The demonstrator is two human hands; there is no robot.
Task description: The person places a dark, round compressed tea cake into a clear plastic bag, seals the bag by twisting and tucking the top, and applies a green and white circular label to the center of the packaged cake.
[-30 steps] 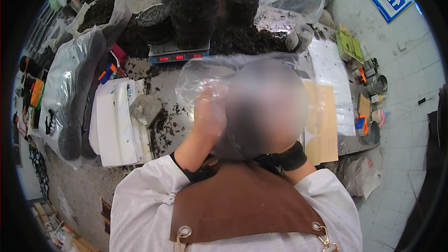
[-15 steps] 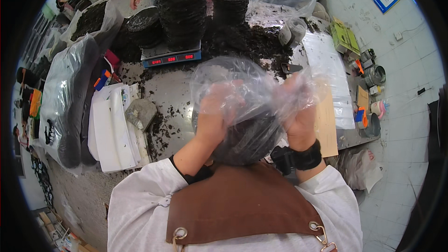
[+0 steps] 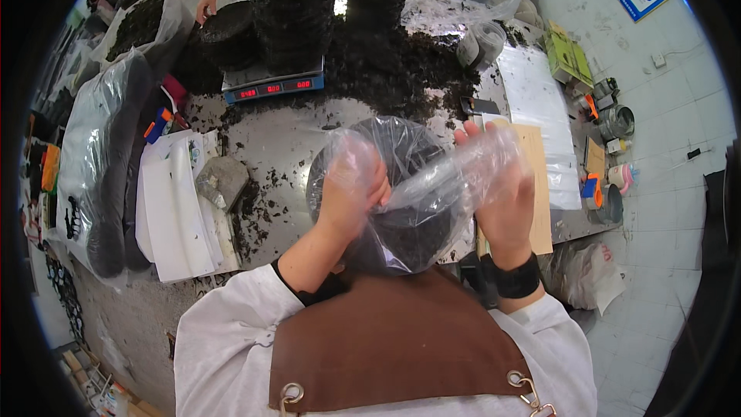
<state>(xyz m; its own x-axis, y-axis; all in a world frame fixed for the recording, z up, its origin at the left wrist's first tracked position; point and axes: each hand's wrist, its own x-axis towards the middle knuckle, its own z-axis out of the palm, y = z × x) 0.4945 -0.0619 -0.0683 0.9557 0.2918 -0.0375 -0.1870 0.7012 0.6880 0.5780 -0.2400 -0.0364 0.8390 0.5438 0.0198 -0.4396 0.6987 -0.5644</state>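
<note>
In front of my apron stands a clear plastic bag (image 3: pixel 421 220) with a dark, round stack of dried, seaweed-like sheets inside. My left hand (image 3: pixel 356 185) is closed on the gathered plastic over the top of the stack. From there a twisted tail of the bag stretches right, across my right hand (image 3: pixel 505 189). The fingers of that hand are stretched out, with the loose plastic lying against its palm side. Film partly veils both hands.
Beyond the bag stands a blue scale (image 3: pixel 274 86) bearing a tall dark stack (image 3: pixel 292 15). Another person's hand (image 3: pixel 207 6) touches a lower stack (image 3: pixel 229 33). Papers (image 3: pixel 174 208) and a stone-like block (image 3: pixel 222 181) lie left; cardboard (image 3: pixel 532 185) and white plastic sheeting (image 3: pixel 540 123) lie right.
The bag's mouth, puffed up before, is now drawn into a twisted tail. My left hand has closed on its base, and my right hand's fingers have straightened. The other person's hand has reached the low stack.
</note>
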